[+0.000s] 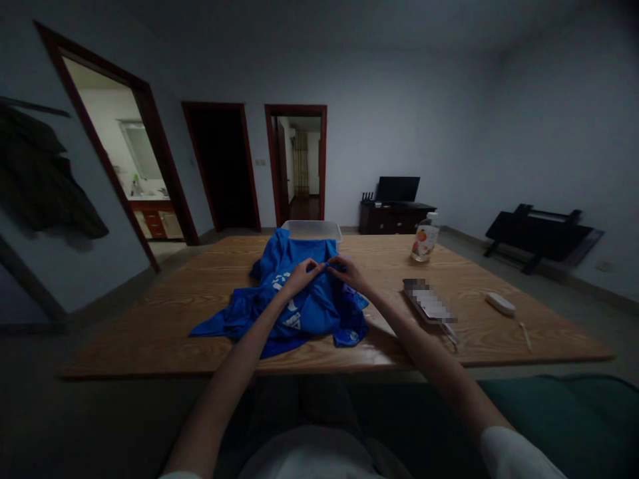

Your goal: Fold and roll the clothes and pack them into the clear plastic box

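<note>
A blue shirt (314, 309) with white printing lies rumpled on the wooden table (164, 313), one corner spread out to the left. Both hands meet over its upper middle. My left hand (302, 274) pinches a fold of the blue cloth between thumb and fingers. Close beside it, my right hand (349, 273) is also closed on the cloth, fingertips almost touching those of the left. Just what part of the shirt they pinch is too small to make out. Behind the shirt stands a clear plastic bin (319, 230), its lower part partly hidden by the cloth.
To the right are a labelled bottle (425, 239), a phone-like object (426, 303) blurred by pixels with a strap, a white oval case (500, 304) and a thin pale stick (526, 336). A green seat (564, 412) adjoins the table's front edge.
</note>
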Tool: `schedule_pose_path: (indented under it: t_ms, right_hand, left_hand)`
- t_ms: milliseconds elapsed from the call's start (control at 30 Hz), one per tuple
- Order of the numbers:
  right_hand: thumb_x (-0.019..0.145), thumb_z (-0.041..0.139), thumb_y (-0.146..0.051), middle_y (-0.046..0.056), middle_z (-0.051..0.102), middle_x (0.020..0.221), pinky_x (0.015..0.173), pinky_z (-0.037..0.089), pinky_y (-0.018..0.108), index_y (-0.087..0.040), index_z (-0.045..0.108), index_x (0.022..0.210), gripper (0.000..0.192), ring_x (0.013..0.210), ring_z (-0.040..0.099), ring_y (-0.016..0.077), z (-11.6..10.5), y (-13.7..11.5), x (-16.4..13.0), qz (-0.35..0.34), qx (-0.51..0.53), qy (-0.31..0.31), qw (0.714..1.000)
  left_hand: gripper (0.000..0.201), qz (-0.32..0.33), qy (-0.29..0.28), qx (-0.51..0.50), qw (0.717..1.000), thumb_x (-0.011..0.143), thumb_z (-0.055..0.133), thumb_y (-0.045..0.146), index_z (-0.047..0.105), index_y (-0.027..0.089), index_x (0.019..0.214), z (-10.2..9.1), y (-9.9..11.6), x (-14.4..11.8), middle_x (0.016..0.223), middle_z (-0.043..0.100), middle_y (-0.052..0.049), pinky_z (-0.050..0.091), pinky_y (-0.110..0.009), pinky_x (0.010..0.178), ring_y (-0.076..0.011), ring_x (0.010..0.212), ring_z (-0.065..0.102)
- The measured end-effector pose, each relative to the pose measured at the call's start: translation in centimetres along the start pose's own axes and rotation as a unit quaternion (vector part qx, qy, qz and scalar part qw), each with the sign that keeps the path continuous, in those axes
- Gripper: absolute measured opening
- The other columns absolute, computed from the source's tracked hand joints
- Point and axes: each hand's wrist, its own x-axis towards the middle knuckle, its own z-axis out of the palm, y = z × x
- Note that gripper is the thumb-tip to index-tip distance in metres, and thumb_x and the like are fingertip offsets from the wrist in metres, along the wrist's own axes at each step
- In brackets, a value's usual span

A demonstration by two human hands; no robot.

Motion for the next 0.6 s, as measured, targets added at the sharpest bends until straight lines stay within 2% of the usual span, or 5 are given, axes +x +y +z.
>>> schedule_pose_path:
  t_ms: [133, 333, 467, 600]
  right_hand:
    - [0.095, 0.062, -0.042, 0.004, 0.067, 0.103, 0.082, 0.047, 0.031, -0.022, 0.065, 0.108, 0.023, 0.093, 0.061, 0.0198, -0.16, -0.53, -0.1, 0.0, 0.019, -0.003, 1.0]
    - [0.091, 0.066, -0.043, 0.003, 0.062, 0.095, 0.074, 0.044, 0.028, -0.02, 0.06, 0.103, 0.027, 0.084, 0.056, 0.0173, -0.31, -0.64, -0.07, 0.01, 0.019, -0.026, 0.999]
    - [0.09, 0.066, -0.04, 0.004, 0.061, 0.098, 0.078, 0.044, 0.029, -0.019, 0.059, 0.102, 0.025, 0.087, 0.056, 0.0181, -0.37, -0.81, -0.07, -0.005, 0.027, -0.042, 0.999]
    - [0.089, 0.066, -0.039, 0.003, 0.06, 0.094, 0.07, 0.042, 0.027, -0.019, 0.059, 0.103, 0.025, 0.079, 0.053, 0.0161, -0.42, -0.96, -0.11, 0.001, 0.023, -0.04, 0.999]
  left_hand:
    - [0.054, -0.017, -0.019, -0.043, 0.999, 0.081, 0.062, 0.07, 0.062, 0.017, 0.088, 0.01, -0.35, 0.27, 0.085, 0.066, -0.001, 0.048, -0.025, 0.077, -0.0164, 0.083, 0.06]
    - [0.045, -0.013, -0.015, -0.071, 0.997, 0.08, 0.07, 0.06, 0.059, 0.019, 0.096, -0.16, -0.21, 0.13, 0.1, 0.064, -0.002, 0.047, -0.026, 0.089, -0.0179, 0.099, 0.06]
    - [0.043, 0.003, -0.036, -0.076, 0.996, 0.078, 0.074, 0.052, 0.058, 0.019, 0.101, -0.4, 0.12, -0.1, 0.1, 0.064, -0.002, 0.048, -0.027, 0.091, -0.0176, 0.1, 0.06]
    - [0.038, 0.023, -0.033, -0.065, 0.997, 0.076, 0.076, 0.044, 0.061, 0.018, 0.099, -0.55, 0.21, 0.0, 0.102, 0.064, -0.003, 0.046, -0.03, 0.097, -0.0189, 0.104, 0.06]
